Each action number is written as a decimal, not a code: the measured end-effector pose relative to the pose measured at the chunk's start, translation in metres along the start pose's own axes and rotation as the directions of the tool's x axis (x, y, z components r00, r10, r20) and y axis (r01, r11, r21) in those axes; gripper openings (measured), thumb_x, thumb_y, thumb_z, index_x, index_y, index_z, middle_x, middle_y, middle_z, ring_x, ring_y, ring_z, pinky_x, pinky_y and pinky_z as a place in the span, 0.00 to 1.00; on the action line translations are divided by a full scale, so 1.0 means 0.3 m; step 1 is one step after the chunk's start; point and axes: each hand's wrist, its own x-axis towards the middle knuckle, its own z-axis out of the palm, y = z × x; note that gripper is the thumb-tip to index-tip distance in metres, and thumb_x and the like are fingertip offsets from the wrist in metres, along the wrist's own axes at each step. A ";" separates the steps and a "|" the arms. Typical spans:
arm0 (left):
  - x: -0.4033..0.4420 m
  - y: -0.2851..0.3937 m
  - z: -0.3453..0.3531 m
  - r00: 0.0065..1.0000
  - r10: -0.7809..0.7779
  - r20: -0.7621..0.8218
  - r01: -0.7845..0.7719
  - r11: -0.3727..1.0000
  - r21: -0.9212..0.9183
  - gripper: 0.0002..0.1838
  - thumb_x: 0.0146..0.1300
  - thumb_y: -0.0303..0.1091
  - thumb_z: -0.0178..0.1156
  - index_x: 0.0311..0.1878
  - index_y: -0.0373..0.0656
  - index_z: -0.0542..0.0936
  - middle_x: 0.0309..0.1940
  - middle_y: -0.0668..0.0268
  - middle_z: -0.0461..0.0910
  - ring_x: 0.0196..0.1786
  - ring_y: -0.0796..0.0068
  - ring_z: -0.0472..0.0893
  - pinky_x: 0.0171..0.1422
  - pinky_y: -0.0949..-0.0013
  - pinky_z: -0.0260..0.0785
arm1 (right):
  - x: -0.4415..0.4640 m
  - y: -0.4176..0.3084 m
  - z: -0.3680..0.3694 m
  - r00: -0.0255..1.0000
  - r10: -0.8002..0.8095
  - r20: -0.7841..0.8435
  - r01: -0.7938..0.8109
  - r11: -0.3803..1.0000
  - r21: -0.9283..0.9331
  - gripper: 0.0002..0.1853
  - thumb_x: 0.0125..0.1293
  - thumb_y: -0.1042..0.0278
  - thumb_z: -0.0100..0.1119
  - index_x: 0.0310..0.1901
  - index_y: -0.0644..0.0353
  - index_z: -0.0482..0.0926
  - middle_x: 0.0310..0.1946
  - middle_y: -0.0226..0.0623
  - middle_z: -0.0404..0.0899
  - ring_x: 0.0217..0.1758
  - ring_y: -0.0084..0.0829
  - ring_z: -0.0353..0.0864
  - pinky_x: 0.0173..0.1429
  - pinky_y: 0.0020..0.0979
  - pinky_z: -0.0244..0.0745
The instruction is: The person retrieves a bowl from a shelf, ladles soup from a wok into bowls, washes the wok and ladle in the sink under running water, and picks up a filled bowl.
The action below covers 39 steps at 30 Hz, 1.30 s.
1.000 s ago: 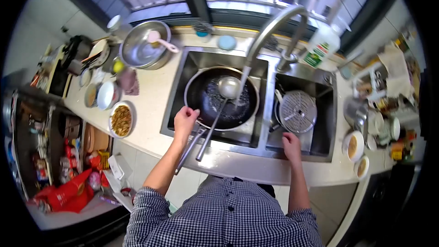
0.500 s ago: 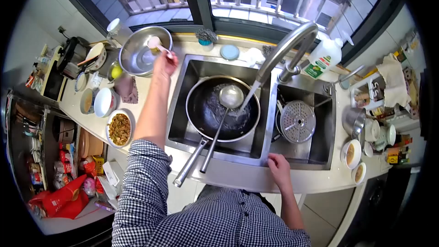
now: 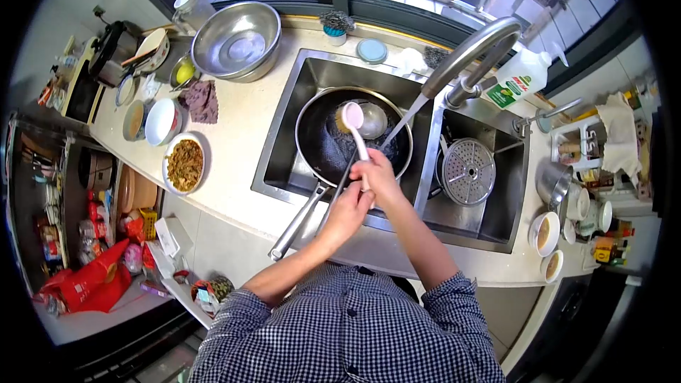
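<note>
A pale pink-handled brush (image 3: 360,142) is held over the wok, its head beside the ladle's bowl. My right hand (image 3: 379,179) is closed around its handle. Just below, my left hand (image 3: 346,213) is closed at the handle's lower end, touching my right hand. The ladle (image 3: 372,122) lies in the dark wok (image 3: 320,157), its handle passing beside my left hand. Water runs from the faucet (image 3: 468,57) into the wok, which sits in the left basin of the sink (image 3: 273,163). The wok's handle rests over the front edge.
A round perforated steel plate (image 3: 468,171) sits in the right basin. Left on the counter are a steel bowl (image 3: 237,39), a purple cloth (image 3: 201,101) and a dish of food (image 3: 185,164). A white bottle (image 3: 521,78) stands behind the sink; small bowls (image 3: 545,234) are at right.
The brush has moved from the steel bowl to over the wok, carried by my left hand. My right hand has come from the sink's front edge and taken hold of the handle.
</note>
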 end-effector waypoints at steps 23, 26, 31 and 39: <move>-0.045 -0.044 -0.281 0.875 -0.459 0.157 0.484 0.845 -0.226 0.27 0.50 0.23 0.54 0.56 0.31 0.63 0.23 0.62 0.74 0.15 0.73 0.72 0.17 0.71 0.66 | 0.414 0.014 -0.329 0.913 -0.206 0.352 0.321 -0.173 -0.931 0.10 0.57 0.67 0.49 0.36 0.60 0.76 0.31 0.49 0.79 0.36 0.49 0.79 0.40 0.46 0.74; -0.140 -0.110 -0.325 0.998 -0.028 -0.064 0.056 0.875 0.481 0.27 0.43 0.21 0.52 0.53 0.32 0.68 0.33 0.53 0.78 0.31 0.57 0.75 0.39 0.59 0.70 | 0.238 -0.095 -0.289 0.955 -0.072 0.289 0.235 -0.411 -0.881 0.09 0.57 0.68 0.47 0.36 0.60 0.77 0.31 0.46 0.80 0.36 0.45 0.80 0.39 0.44 0.75; -0.254 -0.074 -0.376 0.986 0.111 -0.128 -0.008 0.786 0.618 0.31 0.41 0.22 0.53 0.55 0.36 0.68 0.35 0.52 0.76 0.39 0.54 0.75 0.42 0.57 0.69 | 0.076 -0.027 -0.159 0.926 0.110 0.360 0.373 -0.152 -0.915 0.13 0.60 0.65 0.48 0.45 0.54 0.75 0.35 0.48 0.79 0.39 0.47 0.79 0.43 0.47 0.73; -0.274 -0.084 -0.347 0.990 -0.013 -0.137 0.097 0.772 0.628 0.35 0.44 0.18 0.52 0.62 0.41 0.62 0.43 0.55 0.73 0.35 0.55 0.76 0.40 0.57 0.71 | 0.288 0.057 -0.205 0.924 -0.314 0.218 0.149 -0.227 -0.962 0.13 0.61 0.70 0.42 0.45 0.59 0.73 0.30 0.48 0.78 0.34 0.48 0.80 0.36 0.46 0.75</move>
